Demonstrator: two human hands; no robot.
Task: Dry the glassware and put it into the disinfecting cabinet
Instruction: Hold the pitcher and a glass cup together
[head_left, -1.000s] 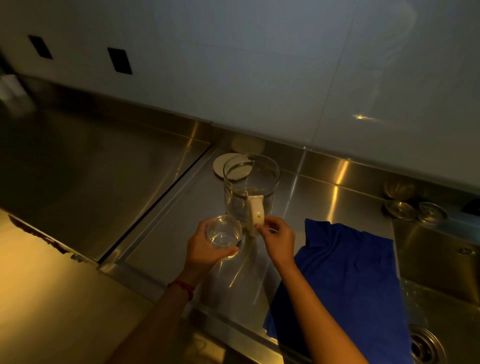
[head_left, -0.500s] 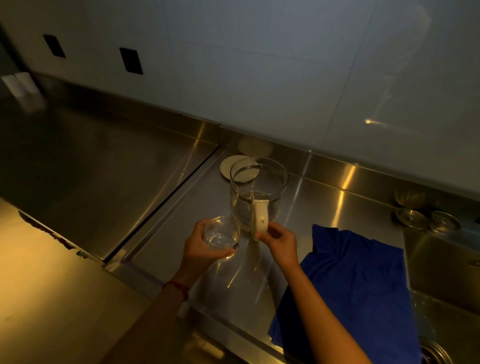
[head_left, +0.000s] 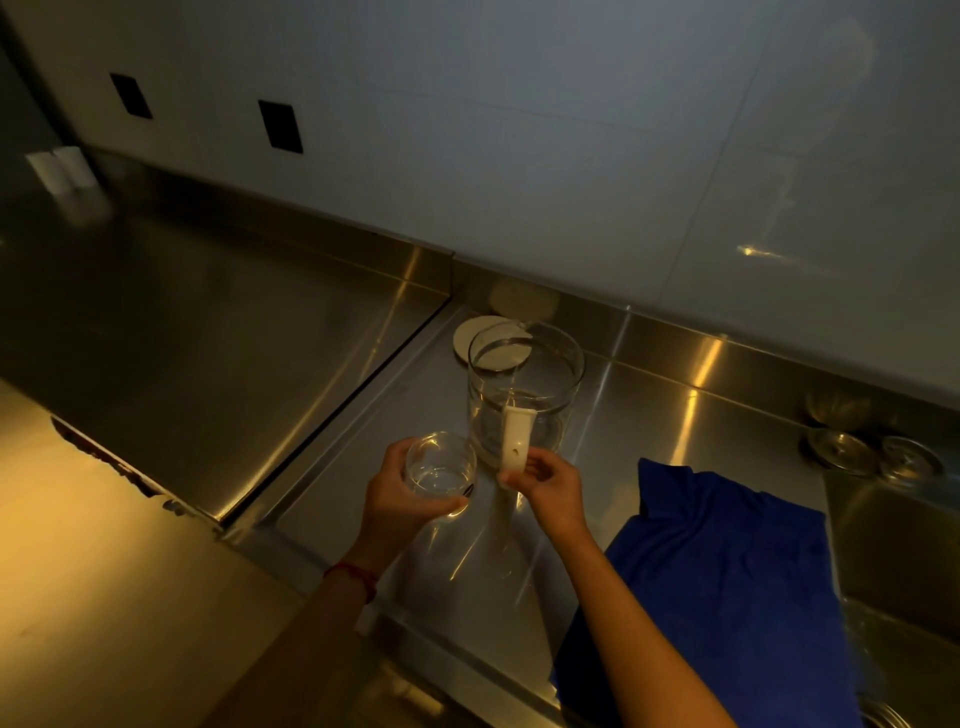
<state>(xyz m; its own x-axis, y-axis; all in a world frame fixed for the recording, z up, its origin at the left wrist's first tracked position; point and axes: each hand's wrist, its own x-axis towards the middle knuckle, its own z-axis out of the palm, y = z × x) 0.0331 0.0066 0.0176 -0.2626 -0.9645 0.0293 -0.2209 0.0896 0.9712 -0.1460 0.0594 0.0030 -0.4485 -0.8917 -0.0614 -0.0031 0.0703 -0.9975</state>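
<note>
A small clear glass cup (head_left: 440, 468) is held upright above the steel counter (head_left: 613, 415) by my left hand (head_left: 396, 493), whose fingers wrap round its side. Just right of it stands a tall glass pitcher (head_left: 524, 384) with a cream handle (head_left: 515, 439). My right hand (head_left: 551, 487) pinches the lower end of that handle. A blue cloth (head_left: 727, 571) lies flat on the counter to the right of my right arm. The disinfecting cabinet is not in view.
A round cream lid (head_left: 478, 338) lies behind the pitcher by the backsplash. Two small glass lids or dishes (head_left: 878, 457) sit at the far right above the sink basin (head_left: 898, 561). A second steel worktop (head_left: 197, 338) extends left; a tiled wall rises behind.
The view has shifted slightly to the left and down. Both hands keep their hold on the cup and the pitcher handle, with little movement.
</note>
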